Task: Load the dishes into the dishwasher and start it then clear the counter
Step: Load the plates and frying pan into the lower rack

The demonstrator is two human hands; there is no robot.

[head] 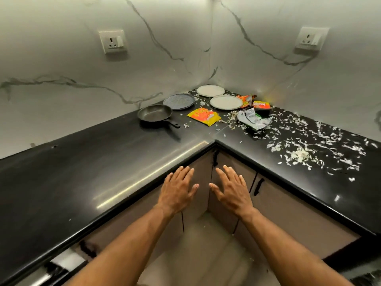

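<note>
Both hands, left hand (178,189) and right hand (232,189), hover flat with fingers spread, holding nothing, near the surface (82,162) corner. Far in the corner sit a pan (154,113), three plates (179,101) and wrappers (204,116); scraps (299,154) litter the right.

Dim, greenish light from above; a bright streak of glare runs along the counter (127,182) front edge. Wide-angle bending curves the edges, and the bottom corners blur.
</note>
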